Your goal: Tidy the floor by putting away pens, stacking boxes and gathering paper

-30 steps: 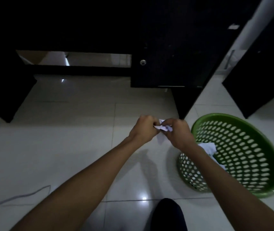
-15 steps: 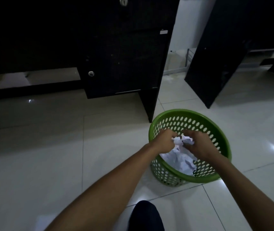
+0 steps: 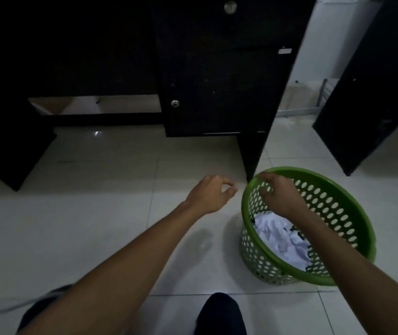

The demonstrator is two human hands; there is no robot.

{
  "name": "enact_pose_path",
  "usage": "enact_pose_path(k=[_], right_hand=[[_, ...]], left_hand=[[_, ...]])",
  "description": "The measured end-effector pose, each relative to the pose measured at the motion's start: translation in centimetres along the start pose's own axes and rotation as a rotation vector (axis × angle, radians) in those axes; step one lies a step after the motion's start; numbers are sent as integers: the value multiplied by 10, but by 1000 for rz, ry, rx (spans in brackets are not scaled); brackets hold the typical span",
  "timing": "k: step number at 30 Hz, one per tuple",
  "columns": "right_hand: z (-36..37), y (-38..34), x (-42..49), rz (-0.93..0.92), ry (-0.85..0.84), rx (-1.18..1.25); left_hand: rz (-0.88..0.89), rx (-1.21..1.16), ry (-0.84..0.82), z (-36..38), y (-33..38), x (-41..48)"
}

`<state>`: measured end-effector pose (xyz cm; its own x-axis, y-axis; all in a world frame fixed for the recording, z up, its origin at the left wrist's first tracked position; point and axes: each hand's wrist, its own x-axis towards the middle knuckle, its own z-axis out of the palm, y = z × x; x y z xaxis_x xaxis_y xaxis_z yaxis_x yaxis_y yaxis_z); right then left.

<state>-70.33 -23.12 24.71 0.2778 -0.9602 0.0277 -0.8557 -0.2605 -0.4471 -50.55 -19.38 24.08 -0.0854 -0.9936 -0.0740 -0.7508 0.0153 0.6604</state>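
**Floor** (image 3: 72, 226): pale glossy tiles with dark grout lines, running across the whole view.

**Left hand** (image 3: 211, 194): held above bare tile, just left of the basket and apart from it. The fingers are loosely curled, with the thumb tip near the forefinger, and they hold nothing. The forearm runs from lower left to upper right.

**Dark bench** (image 3: 217, 81): black, with a drawer unit on its right side that carries two round metal knobs, one (image 3: 175, 103) low and one (image 3: 230, 7) at the top edge. Its side panel meets the floor just beyond the basket rim.

**Knee** (image 3: 219, 313): dark-clad, at the bottom centre.

**Right hand** (image 3: 280, 197): over the far-left part of the basket rim, knuckles up, fingers loosely curled downward. No paper is in it. Whether the fingertips touch the rim cannot be told.

**Crumpled paper** (image 3: 280, 240): a white heap inside the basket, lying on the bottom against the near wall. Its long axis runs from upper left to lower right in the view. Part of it is hidden by the right forearm.

**Green basket** (image 3: 352, 209): round plastic with a perforated wall, standing on the floor right of centre, its mouth facing up.

**Dark panel** (image 3: 374, 81): a black board slanting at the far right, well apart from the basket.
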Motion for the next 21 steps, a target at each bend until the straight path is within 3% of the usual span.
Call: enact_pose_path(k=[6,13,21], right_hand=[[25,-85,13,-159,-25,40],[82,-177,14,-211,-218,-34],[125,-253,5,-136,-349,-74]], left_hand=[[-168,55,70,-64,-90,-49],[-453,20,178,-133,-202,-131],[-459,0,166,-195,-254,-170]])
